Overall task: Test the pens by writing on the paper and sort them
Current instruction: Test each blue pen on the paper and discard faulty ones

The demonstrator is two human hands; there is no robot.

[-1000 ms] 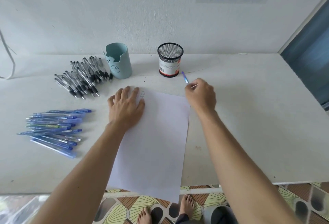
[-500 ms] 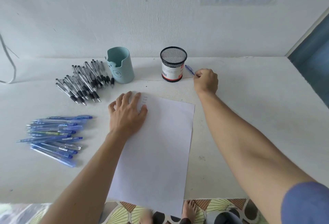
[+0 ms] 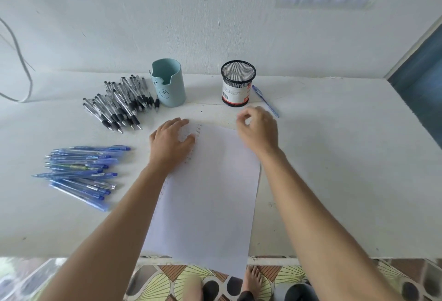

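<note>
A white sheet of paper (image 3: 210, 195) lies on the table and hangs over its front edge, with small pen marks near its top left. My left hand (image 3: 171, 144) presses flat on the paper's top left corner. My right hand (image 3: 259, 128) hovers over the top right corner, fingers loosely curled and holding nothing. One blue pen (image 3: 265, 101) lies alone on the table just right of the black mesh cup (image 3: 238, 83). A light blue cup (image 3: 168, 83) stands left of it. Several black pens (image 3: 117, 105) and several blue pens (image 3: 81, 171) lie in two piles at the left.
The white table (image 3: 346, 169) meets a white wall behind the cups. A grey cable (image 3: 22, 66) hangs at the far left. A blue door frame (image 3: 421, 66) borders the right side. Below the front edge is patterned floor with bare feet (image 3: 253, 281).
My right hand carried the blue pen to the right of the mesh cup, let it go there, and drew back toward the paper. The left hand stayed on the paper.
</note>
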